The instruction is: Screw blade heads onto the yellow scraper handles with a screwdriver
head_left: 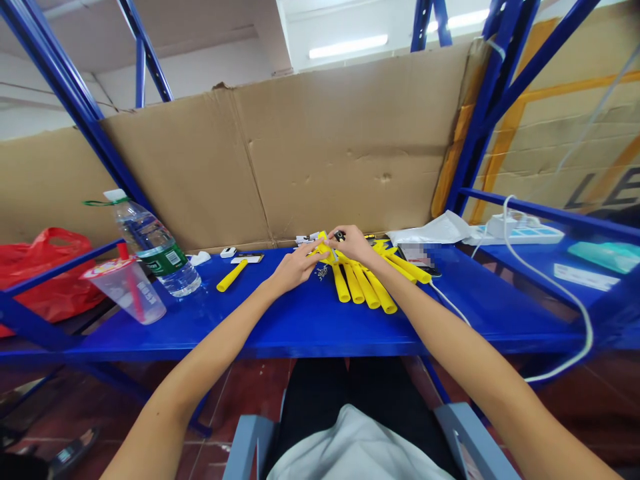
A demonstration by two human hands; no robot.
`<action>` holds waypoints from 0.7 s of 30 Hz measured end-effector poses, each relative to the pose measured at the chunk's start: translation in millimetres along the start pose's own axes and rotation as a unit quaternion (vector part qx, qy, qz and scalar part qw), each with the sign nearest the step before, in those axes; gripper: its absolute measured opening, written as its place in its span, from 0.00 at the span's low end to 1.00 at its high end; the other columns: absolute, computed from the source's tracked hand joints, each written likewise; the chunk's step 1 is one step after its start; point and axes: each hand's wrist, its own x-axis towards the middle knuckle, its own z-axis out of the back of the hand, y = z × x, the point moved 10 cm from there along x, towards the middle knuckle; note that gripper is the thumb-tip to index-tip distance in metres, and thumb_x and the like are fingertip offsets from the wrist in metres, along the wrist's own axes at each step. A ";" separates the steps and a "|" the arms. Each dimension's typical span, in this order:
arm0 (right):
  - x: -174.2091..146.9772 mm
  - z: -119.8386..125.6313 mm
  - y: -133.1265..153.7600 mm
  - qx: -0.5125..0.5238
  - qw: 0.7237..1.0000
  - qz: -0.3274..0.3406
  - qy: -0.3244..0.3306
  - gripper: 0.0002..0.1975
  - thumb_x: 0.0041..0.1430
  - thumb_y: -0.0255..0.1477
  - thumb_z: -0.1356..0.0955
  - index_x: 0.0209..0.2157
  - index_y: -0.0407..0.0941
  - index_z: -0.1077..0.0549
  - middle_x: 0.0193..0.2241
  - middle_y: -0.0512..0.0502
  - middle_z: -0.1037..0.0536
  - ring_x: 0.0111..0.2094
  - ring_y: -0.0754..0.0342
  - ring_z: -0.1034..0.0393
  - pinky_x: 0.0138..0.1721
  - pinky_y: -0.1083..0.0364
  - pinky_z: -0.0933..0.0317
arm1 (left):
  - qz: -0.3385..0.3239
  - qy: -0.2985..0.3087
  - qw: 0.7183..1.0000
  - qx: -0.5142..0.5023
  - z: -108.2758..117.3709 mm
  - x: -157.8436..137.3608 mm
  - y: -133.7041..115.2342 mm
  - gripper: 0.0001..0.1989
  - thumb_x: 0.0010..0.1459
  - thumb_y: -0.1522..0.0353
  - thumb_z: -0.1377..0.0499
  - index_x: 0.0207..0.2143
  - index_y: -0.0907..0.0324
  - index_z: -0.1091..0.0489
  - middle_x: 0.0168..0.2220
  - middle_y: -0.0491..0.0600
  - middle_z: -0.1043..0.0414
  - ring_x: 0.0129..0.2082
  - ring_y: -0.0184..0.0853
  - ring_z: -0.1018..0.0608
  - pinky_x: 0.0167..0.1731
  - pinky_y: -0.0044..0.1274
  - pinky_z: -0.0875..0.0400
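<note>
My left hand is closed on a yellow-handled scraper, raised just above the table. My right hand meets it from the other side, its fingers bent around a small black-ended tool whose kind I cannot make out. Under the hands lies a loose heap of tiny metal screws. Several yellow handles fan out below my right wrist, their hollow ends toward me. Apart to the left, another scraper with a yellow handle and a pale flat head rests on the blue table.
Left of the hands stand a water bottle and a tilted plastic cup with a red straw, near a red bag. A phone, white plastic bag, power strip and white cable are rightward. Cardboard walls the back.
</note>
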 end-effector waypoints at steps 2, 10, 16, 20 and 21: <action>0.0 -0.7 0.0 0.007 1.000 0.002 0.003 0.15 0.58 0.39 0.23 0.38 0.42 0.16 0.33 0.46 0.16 0.35 0.52 0.26 0.39 0.55 0.39 | 0.007 0.001 1.000 -0.003 -0.1 0.0 0.9 0.22 0.74 0.73 0.45 0.63 0.47 0.22 0.74 0.57 0.35 0.69 0.47 0.26 0.59 0.41 0.21; 0.3 -0.8 0.0 0.018 1.000 -0.002 0.006 0.11 0.57 0.35 0.23 0.38 0.42 0.16 0.33 0.47 0.17 0.35 0.52 0.26 0.38 0.56 0.39 | 0.009 0.006 1.000 0.000 0.3 0.2 1.0 0.23 0.73 0.73 0.45 0.63 0.46 0.22 0.76 0.56 0.36 0.70 0.48 0.28 0.59 0.42 0.21; -1.2 0.5 4.3 0.013 1.000 0.010 0.003 0.13 0.57 0.38 0.23 0.38 0.42 0.16 0.31 0.47 0.17 0.34 0.52 0.27 0.37 0.56 0.39 | 0.006 0.006 1.000 0.021 1.1 -0.5 1.1 0.24 0.72 0.74 0.45 0.63 0.45 0.22 0.76 0.55 0.36 0.69 0.47 0.27 0.56 0.40 0.20; -2.5 2.1 8.6 0.008 1.000 0.021 -0.002 0.12 0.58 0.36 0.23 0.38 0.42 0.16 0.32 0.47 0.17 0.35 0.52 0.26 0.38 0.56 0.39 | 0.004 0.006 1.000 0.031 2.5 -0.5 1.0 0.24 0.72 0.74 0.45 0.62 0.45 0.21 0.75 0.56 0.35 0.67 0.48 0.26 0.55 0.40 0.20; -2.8 3.0 10.0 0.005 1.000 0.024 -0.006 0.11 0.58 0.35 0.23 0.38 0.42 0.16 0.32 0.47 0.17 0.35 0.52 0.26 0.39 0.55 0.39 | 0.003 0.006 0.999 0.031 3.0 -0.4 1.2 0.24 0.72 0.74 0.45 0.63 0.45 0.21 0.75 0.56 0.35 0.67 0.48 0.26 0.55 0.40 0.20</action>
